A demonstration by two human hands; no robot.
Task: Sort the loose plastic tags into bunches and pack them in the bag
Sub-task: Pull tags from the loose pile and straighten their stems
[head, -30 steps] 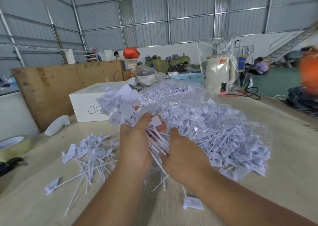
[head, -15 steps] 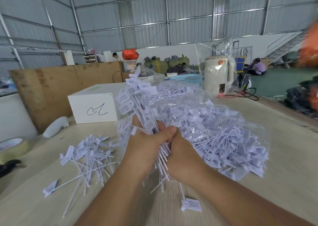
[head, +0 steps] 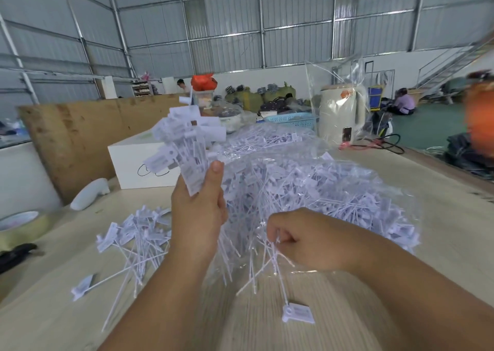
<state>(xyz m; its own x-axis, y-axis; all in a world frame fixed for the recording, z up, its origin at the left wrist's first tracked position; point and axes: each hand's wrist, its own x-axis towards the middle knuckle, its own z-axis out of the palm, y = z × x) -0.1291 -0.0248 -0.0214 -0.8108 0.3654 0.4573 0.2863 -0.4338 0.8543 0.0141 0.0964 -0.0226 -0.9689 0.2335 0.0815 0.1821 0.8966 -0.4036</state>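
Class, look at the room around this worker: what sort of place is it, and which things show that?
Probably a warehouse or packing workshop: corrugated metal walls, a big worktable heaped with tags, and stuffed sacks at the back.

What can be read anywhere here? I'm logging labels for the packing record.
No text is legible.
White box: a black handwritten scrawl, not clearly letters.
Bunch of tags in the left hand: print too blurred to read.
Kettle: orange sticker, too small to read.
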